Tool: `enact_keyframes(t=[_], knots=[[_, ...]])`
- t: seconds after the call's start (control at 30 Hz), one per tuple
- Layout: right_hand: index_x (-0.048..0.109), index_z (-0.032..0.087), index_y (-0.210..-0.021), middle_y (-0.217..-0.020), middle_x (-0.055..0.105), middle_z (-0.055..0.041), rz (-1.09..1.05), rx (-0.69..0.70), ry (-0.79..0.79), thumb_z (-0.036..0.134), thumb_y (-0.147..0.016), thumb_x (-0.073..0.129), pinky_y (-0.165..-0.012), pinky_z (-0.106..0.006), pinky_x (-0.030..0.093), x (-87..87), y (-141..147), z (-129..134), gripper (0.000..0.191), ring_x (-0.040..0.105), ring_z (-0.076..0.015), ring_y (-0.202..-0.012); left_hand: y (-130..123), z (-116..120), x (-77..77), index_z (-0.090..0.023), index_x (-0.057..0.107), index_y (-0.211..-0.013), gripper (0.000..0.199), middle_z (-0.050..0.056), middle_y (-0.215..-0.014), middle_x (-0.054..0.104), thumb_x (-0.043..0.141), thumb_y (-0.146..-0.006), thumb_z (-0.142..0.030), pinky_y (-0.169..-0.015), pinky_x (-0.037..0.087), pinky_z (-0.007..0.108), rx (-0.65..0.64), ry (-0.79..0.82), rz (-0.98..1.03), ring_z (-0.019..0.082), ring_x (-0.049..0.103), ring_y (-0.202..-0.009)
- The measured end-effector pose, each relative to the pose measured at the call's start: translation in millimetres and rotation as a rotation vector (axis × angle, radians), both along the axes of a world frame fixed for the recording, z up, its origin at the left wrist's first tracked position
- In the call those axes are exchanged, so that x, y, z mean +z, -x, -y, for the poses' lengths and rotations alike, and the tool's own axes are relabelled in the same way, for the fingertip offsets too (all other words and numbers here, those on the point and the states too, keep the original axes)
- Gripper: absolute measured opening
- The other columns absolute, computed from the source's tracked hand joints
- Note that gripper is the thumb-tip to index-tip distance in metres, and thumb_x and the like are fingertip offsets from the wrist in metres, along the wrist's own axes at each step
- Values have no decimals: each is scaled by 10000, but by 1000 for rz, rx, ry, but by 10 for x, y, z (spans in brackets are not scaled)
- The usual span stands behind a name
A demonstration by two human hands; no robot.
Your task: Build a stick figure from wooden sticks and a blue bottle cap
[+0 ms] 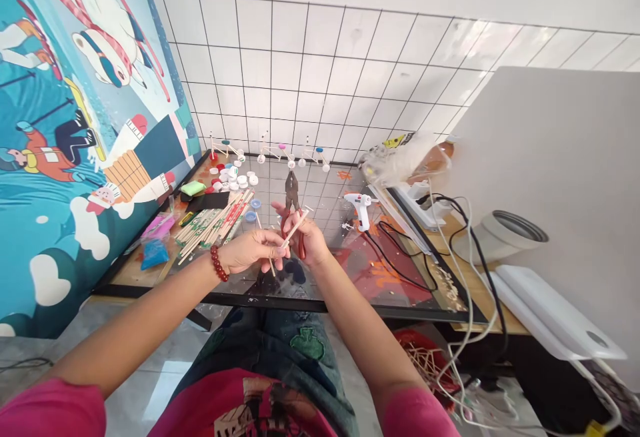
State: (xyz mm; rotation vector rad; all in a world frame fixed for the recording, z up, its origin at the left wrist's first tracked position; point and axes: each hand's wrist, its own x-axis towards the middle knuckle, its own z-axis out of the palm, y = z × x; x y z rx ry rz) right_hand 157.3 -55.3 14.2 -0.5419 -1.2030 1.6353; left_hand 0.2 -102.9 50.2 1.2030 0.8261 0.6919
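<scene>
The white glue gun (358, 211) lies on the bench (327, 187), its dark cord trailing from the handle. Left of the glue gun and nearer the person, the left hand (255, 251), wearing a bracelet of red beads (219, 263), pinches a pale stick (297, 227) by its lower end. A thinner stick (273, 267) runs at an angle past the same fingers; how firmly it is gripped cannot be told. The right hand (313, 242), between the left hand and the glue gun, is wrapped around the red handles of the pliers (292, 191), whose dark nose points away from the person. The pale stick crosses in front of this hand, and whether its fingers also touch the stick is unclear.

Farther left of the glue gun lie a spread of printed paper sleeves and sticks (215, 227), two blue caps (251, 216) and a heap of mostly white caps (233, 175). Beyond the glue gun and to its left, small stick-and-cap assemblies (273, 152) stand in a row by the tiled wall (290, 67). A clear plastic bag (407, 162) sits beyond the glue gun to its right, and a grey pipe-like container (500, 233) well to its right.
</scene>
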Motion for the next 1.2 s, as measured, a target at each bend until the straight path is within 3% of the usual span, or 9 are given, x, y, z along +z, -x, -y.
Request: enact_keyframes(t=[0.07,0.17,0.33,0.37,0.5,0.7,0.83,0.97,1.2], knots=[[513,200,-577,-829,710,-51,26,78,35,764,-689,673,-365,-243,389,-11,7,21,597,462,-78,-422,5,25,-24,-133,748,-738,316,55,-641,628,887,-644,-400,-374,398,144,-29,85,94,109,602,-523],[403,206,-514,-797,719,-68,46,182,85,802,-649,681,-393,-263,427,-6,28,64,671,511,-98,-421,63,38,-52,-133,742,-722,357,24,-659,579,918,-588,-412,-341,374,152,-50,163,210,90,565,-473],[380,208,-453,-847,742,-103,-43,178,95,713,-610,790,-700,-394,580,23,21,84,669,687,-224,-766,431,24,77,-130,744,-689,323,54,-703,614,910,-607,-394,-311,313,163,-73,165,197,55,488,-396],[369,207,-451,-867,744,-107,-49,185,89,683,-632,797,-784,-424,577,26,7,78,665,696,-242,-849,521,21,111,-131,741,-688,319,88,-786,661,900,-624,-400,-309,305,163,-70,160,177,44,478,-398],[385,191,-463,-947,735,-105,-30,356,90,619,-666,820,-968,-501,512,29,-30,67,643,689,-280,-1007,739,22,133,-111,737,-721,304,121,-794,693,857,-696,-389,-330,352,172,-121,190,39,58,504,-405],[381,186,-446,-1084,696,-68,-219,506,116,640,-687,786,-1027,-550,463,41,40,129,654,604,-301,-1150,680,36,23,-108,732,-767,264,86,-788,694,891,-657,-289,-370,356,111,79,255,200,52,546,-504],[396,188,-454,-1119,675,-73,-233,502,106,632,-720,757,-1033,-580,441,51,58,142,631,574,-311,-1175,716,0,186,-98,747,-798,209,95,-818,702,870,-667,-208,-403,412,120,255,269,26,98,634,-587],[495,194,-502,-1089,665,-95,-129,453,87,613,-714,775,-1003,-544,475,78,6,133,547,547,-322,-1219,802,-50,422,-81,748,-842,224,137,-825,734,834,-713,-242,-431,475,168,377,136,-184,141,665,-599],[576,190,-587,-841,628,-60,43,413,82,555,-713,815,-937,-455,517,96,0,201,455,622,-279,-1077,620,-51,656,-82,709,-736,287,112,-684,714,860,-666,-316,-427,478,179,327,52,-287,139,647,-523]])
